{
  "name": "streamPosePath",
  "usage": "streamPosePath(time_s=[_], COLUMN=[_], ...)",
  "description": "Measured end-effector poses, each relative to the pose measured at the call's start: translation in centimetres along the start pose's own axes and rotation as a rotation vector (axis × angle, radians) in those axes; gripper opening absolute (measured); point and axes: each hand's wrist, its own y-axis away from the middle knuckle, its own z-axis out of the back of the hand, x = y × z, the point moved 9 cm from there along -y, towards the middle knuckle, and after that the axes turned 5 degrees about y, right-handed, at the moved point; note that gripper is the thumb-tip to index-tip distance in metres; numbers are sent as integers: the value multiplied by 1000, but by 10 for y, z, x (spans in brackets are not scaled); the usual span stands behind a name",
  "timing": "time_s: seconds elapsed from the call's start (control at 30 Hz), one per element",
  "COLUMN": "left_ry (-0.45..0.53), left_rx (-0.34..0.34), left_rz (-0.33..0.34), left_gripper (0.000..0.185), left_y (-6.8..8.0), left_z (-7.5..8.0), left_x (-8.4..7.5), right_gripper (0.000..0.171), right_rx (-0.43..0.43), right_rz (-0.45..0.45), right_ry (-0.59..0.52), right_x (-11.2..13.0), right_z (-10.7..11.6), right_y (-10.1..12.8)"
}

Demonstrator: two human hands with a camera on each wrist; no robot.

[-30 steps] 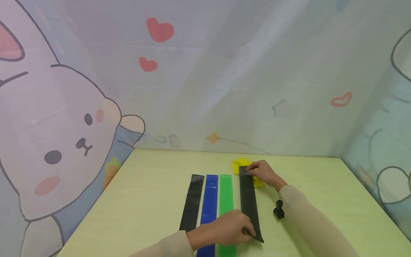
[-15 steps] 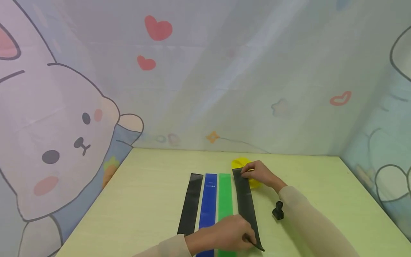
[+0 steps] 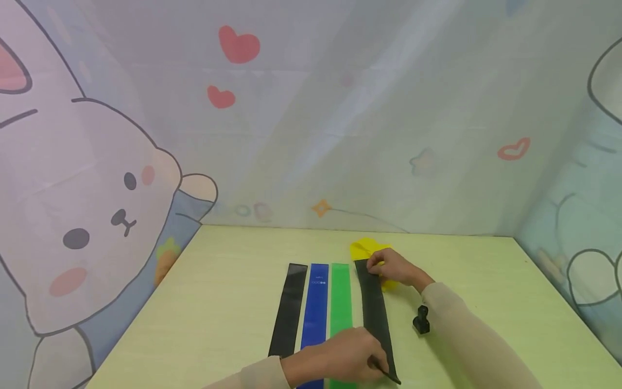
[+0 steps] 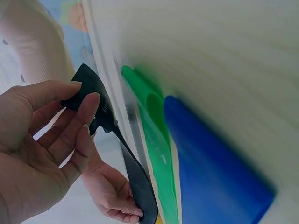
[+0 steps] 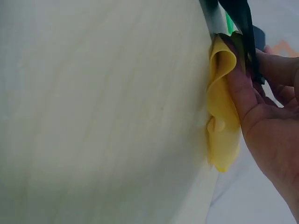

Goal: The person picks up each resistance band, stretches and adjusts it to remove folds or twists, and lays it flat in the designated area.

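Note:
A black resistance band [image 3: 375, 308] stretches lengthwise between my two hands, right of a green resistance band [image 3: 341, 297]. My left hand [image 3: 351, 354] pinches its near end between thumb and fingers; in the left wrist view that end of the black band [image 4: 88, 84] carries small pale lettering. At the far end, the thumb and fingers of my right hand [image 3: 394, 267] pinch the band. Behind and under that hand lies a crumpled yellow band [image 3: 365, 247]. The right wrist view shows the yellow band [image 5: 222, 116] folded on itself beside my fingers.
Left of the green band lie a blue band [image 3: 316, 308] and another black band [image 3: 289, 308], side by side and partly hidden by my left arm. A small black object [image 3: 421, 320] stands near my right sleeve. A printed curtain [image 3: 340, 135] hangs behind the table [image 3: 194, 302].
The black band's far end has shifted left towards the green band, then slightly towards me. Its near end has come a little closer to me. Both hands keep their hold.

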Motion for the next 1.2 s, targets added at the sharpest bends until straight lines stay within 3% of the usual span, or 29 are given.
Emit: streamPosePath(time_s=[0.27, 0.47, 0.7, 0.9, 1.2], left_ry=[-30, -56, -42, -47, -74], left_rx=[-59, -62, -56, -47, -36], left_rz=[29, 36, 56, 37, 14], left_gripper=[12, 14, 14, 13, 10], left_y=[-1, -1, -1, -2, -1], left_z=[7, 7, 6, 4, 3], left_x=[4, 3, 5, 3, 0], right_gripper=[9, 9, 8, 27, 25], right_rx=[-108, -92, -153, -162, -175], right_rz=[60, 115, 124, 116, 73], right_ry=[271, 368, 353, 307, 164], right_x=[12, 10, 11, 14, 9], right_z=[24, 20, 24, 21, 12], right_y=[2, 4, 6, 5, -3])
